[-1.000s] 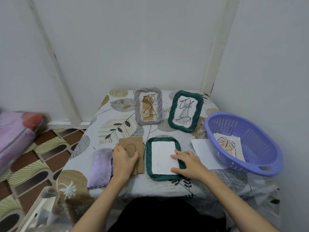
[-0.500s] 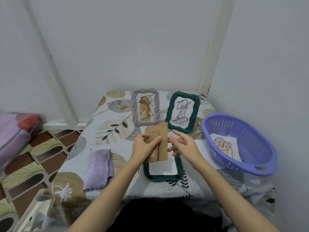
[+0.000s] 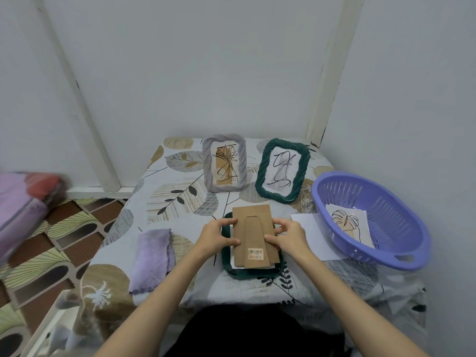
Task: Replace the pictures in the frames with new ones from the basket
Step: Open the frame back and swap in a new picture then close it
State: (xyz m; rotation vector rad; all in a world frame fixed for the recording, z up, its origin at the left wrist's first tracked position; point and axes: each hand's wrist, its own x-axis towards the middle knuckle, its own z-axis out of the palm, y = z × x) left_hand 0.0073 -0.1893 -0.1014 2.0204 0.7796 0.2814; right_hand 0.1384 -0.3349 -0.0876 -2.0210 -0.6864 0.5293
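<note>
Brown cardboard backing board (image 3: 253, 235) sits over the face-down dark green rope-edged frame (image 3: 253, 271), near centre; purple plastic basket (image 3: 396, 215) at right holds a leaf-line picture (image 3: 347, 224).

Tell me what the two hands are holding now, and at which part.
Both hold the brown frame backing board over the green frame: left hand at its left edge, right hand at its right edge.

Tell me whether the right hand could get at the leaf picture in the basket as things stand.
Probably yes, once freed. The right hand now grips the brown backing board over the green frame. The leaf picture lies uncovered in the open purple basket on that side, with nothing between.
</note>
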